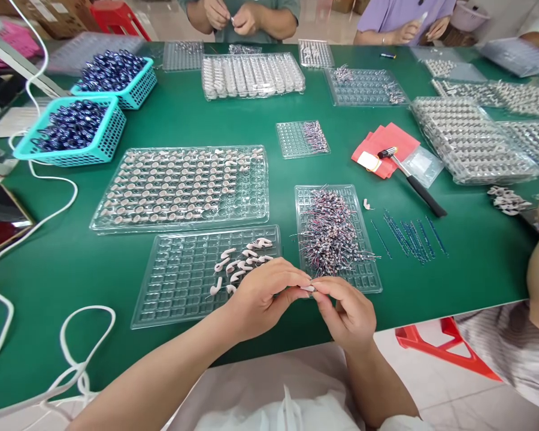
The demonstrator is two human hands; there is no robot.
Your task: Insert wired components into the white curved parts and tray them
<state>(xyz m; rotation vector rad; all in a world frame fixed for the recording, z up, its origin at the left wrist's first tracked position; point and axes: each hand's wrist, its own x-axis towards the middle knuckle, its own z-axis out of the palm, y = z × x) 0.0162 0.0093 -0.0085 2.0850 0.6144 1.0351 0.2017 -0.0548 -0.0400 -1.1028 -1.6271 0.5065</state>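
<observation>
My left hand (pixel 267 293) pinches a small white earbud shell (pixel 308 288) between thumb and fingertips. The fingertips of my right hand (pixel 349 312) close on the other end of it; any smaller part between them is hidden. Just beyond my hands a clear tray (pixel 303 206) carries a heap of tiny wired components (pixel 330 230). To the left, several loose earbud shells (pixel 237 263) lie on another clear blister tray (pixel 170 281). Behind that, a larger tray (pixel 265 206) has earbud shells (pixel 170 185) set in rows.
Two turquoise baskets (pixel 112 140) of shiny dark-blue pieces stand at the left, near a white cable (pixel 0 287). A black-handled hammer (pixel 420 188), red sheets (pixel 381 146) and thin blue strips (pixel 413 239) lie at the right. Co-workers' hands (pixel 240 17) are across the table.
</observation>
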